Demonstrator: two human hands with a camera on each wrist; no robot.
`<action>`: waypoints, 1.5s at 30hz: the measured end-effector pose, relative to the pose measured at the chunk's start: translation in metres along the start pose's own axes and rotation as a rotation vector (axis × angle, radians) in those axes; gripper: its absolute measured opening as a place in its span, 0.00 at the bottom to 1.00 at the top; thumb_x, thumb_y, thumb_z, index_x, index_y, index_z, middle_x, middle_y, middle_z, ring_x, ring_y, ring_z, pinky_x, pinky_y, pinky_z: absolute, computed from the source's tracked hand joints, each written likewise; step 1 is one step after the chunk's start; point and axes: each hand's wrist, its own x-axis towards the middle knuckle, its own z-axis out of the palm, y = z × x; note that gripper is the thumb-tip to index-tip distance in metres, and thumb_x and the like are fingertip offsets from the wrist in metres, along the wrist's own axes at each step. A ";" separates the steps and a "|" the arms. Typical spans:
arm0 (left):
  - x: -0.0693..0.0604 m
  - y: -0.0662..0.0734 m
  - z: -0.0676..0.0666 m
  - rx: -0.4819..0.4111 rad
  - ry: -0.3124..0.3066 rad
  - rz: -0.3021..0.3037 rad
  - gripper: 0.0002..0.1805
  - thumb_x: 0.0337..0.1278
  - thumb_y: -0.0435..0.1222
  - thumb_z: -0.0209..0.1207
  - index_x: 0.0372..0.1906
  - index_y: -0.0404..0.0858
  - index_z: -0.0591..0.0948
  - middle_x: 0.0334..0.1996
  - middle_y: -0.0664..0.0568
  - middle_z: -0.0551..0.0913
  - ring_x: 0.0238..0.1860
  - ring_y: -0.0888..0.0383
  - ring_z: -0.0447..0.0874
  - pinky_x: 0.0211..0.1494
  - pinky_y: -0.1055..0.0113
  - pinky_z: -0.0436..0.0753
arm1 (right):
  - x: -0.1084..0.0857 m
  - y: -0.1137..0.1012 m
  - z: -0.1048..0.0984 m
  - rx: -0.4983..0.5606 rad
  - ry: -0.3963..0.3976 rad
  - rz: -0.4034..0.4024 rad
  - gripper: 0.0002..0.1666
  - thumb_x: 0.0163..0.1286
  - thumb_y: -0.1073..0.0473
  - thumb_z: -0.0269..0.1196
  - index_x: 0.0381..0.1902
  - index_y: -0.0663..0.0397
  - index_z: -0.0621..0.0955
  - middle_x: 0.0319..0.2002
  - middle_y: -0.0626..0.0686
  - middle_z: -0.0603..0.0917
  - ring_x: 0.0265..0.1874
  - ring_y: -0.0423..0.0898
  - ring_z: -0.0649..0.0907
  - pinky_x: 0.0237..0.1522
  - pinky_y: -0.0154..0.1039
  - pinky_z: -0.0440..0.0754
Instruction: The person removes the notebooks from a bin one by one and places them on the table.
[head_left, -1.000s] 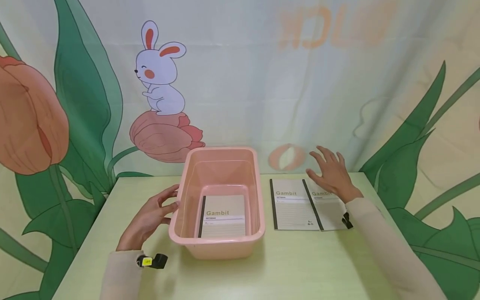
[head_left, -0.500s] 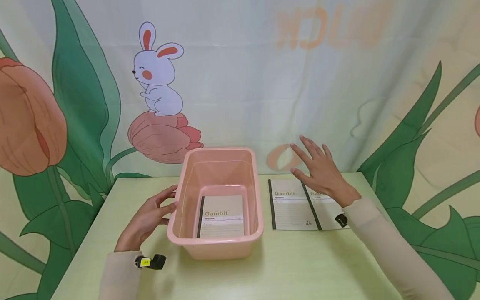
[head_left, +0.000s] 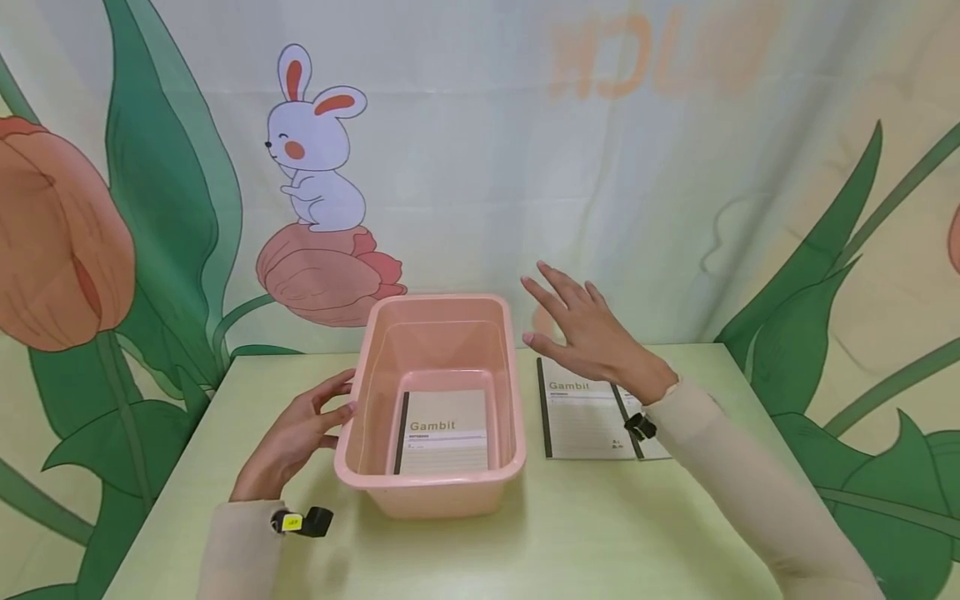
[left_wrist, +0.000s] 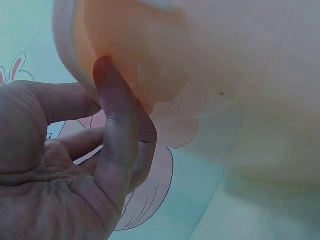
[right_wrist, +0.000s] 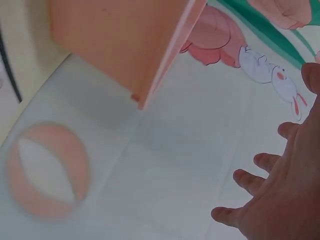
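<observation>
In the head view a pink plastic basin [head_left: 438, 498] stands on the table, with a Gambit notebook [head_left: 442, 429] lying flat inside it. My left hand [head_left: 296, 429] holds the basin's left rim, fingers bent. The left wrist view shows its thumb [left_wrist: 117, 120] against the rim. My right hand [head_left: 588, 329] is in the air to the right of the basin, fingers spread and holding nothing. Under it lie two more notebooks side by side: the left one [head_left: 588, 425] shows mostly, while the hand and sleeve cover much of the right one [head_left: 652, 447].
A printed curtain [head_left: 465, 167] with a rabbit and tulips hangs behind the table [head_left: 600, 533]. Black wrist cameras sit on both sleeves. The basin's walls rise well above the notebook inside.
My right hand has moved left from over the right notebook toward the basin's right rim, fingers spreading. The left hand and the basin stay in place.
</observation>
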 end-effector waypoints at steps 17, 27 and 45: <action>0.002 0.000 0.000 0.001 -0.002 -0.004 0.37 0.69 0.41 0.56 0.78 0.51 0.55 0.74 0.40 0.58 0.64 0.37 0.72 0.46 0.57 0.87 | 0.065 -0.062 0.021 0.028 -0.284 0.003 0.44 0.71 0.24 0.39 0.79 0.28 0.45 0.80 0.48 0.45 0.79 0.54 0.49 0.77 0.61 0.48; 0.001 0.003 0.001 0.012 0.001 -0.017 0.37 0.69 0.41 0.56 0.78 0.50 0.55 0.74 0.40 0.58 0.65 0.36 0.71 0.47 0.55 0.87 | 0.102 -0.085 0.041 0.061 -0.472 0.025 0.44 0.72 0.28 0.42 0.79 0.34 0.49 0.80 0.50 0.51 0.78 0.51 0.54 0.76 0.53 0.58; 0.002 0.003 0.001 0.012 0.013 -0.028 0.37 0.69 0.41 0.56 0.78 0.51 0.55 0.74 0.40 0.58 0.67 0.36 0.69 0.47 0.56 0.87 | 0.139 -0.085 0.107 0.435 -0.746 0.384 0.52 0.53 0.38 0.73 0.74 0.32 0.64 0.75 0.42 0.63 0.73 0.46 0.65 0.73 0.54 0.64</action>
